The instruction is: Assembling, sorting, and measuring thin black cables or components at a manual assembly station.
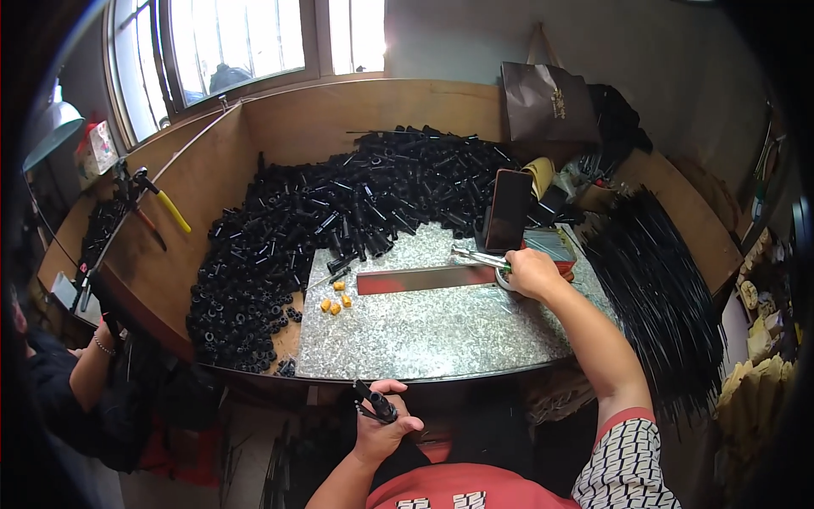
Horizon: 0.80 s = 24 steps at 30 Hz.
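My left hand (379, 428) is closed around a few short black tubular parts (379, 405), held just off the near edge of the worktop. My right hand (534, 273) reaches to the right of the stone slab (407, 335), its fingers wrapped round a silver plier-like tool (477, 257) that points left. The palm hides the tool's handles. Beneath the fingers a small round white-rimmed item (504, 278) partly shows. A flat metal bar (424, 280) lies across the slab, to the left of the right hand. Several small yellow-brown pieces (337, 299) lie left of the bar.
A large heap of black tubular parts (356, 187) fills the back and left. A dark phone (509, 210) stands upright behind my right hand. Long thin black rods (657, 288) are piled on the right. Wooden walls (373, 106) enclose the bench. Another person's arm (91, 365) is at far left.
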Tool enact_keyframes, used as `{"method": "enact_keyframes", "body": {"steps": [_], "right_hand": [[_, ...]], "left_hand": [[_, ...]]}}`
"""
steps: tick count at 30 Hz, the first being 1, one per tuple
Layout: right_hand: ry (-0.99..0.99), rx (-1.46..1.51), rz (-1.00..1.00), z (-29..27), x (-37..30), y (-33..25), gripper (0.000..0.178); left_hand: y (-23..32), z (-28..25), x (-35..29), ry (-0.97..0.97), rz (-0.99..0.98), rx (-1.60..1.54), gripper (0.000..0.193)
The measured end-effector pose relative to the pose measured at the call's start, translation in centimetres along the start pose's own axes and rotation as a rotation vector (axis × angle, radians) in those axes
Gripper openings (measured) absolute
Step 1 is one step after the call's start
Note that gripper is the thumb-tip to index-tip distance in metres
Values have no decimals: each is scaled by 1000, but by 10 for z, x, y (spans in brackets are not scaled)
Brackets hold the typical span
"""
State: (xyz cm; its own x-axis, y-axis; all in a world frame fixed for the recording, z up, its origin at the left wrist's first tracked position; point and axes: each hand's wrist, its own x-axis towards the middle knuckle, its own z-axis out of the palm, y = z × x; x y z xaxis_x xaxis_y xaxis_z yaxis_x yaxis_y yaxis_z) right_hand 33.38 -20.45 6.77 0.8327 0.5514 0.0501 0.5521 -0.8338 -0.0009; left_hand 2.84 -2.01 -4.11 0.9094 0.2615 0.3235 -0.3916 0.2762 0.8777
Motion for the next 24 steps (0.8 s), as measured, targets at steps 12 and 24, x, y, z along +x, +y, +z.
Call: {"method": "enact_keyframes", "body": {"steps": [12, 24], "right_hand": [[230, 833, -342, -4, -74, -63, 16], [-24, 1146, -680, 19, -148, -137, 15]], "left_hand": [[0, 3, 4, 20, 4, 9, 63], [16, 21, 2, 57, -40, 18, 75]]}}
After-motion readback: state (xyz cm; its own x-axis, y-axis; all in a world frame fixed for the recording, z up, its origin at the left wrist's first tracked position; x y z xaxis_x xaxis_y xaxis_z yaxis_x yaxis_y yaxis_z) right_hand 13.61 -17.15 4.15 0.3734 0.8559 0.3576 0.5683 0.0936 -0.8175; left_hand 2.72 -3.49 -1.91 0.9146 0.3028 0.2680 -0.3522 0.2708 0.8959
